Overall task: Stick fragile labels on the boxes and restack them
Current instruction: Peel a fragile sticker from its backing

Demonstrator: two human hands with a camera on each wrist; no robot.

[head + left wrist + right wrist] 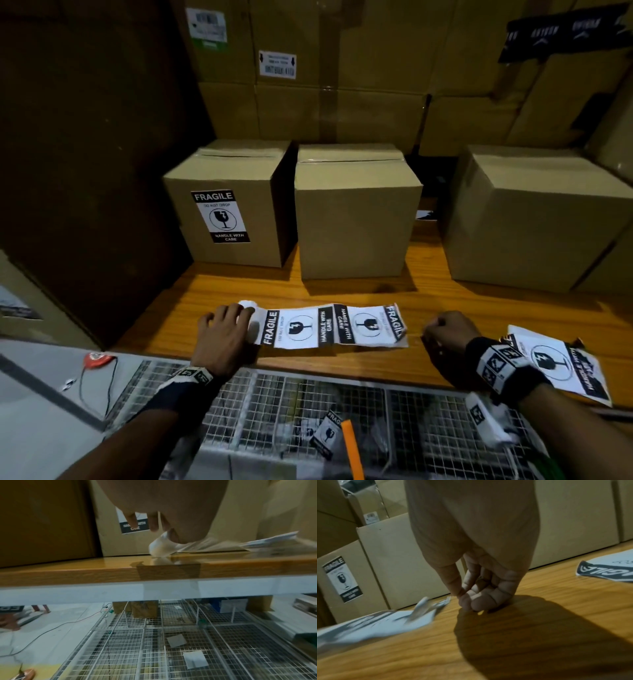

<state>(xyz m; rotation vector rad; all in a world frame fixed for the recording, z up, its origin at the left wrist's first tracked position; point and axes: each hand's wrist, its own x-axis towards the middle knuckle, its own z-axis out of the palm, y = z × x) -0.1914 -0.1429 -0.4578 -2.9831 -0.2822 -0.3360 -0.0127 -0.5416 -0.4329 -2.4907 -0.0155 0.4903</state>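
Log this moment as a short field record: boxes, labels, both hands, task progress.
boxes: three on the wooden table; left box carries a fragile label; middle box and right box show bare fronts
label strip: two joined labels lying flat on the table in front of the boxes
spare label: on the table beside the right wrist
left hand: holds the strip's curled left end
right hand: fingers curled, fingertips on the table, just right of the strip; nothing seen in it
progress: one front labelled, none stacked
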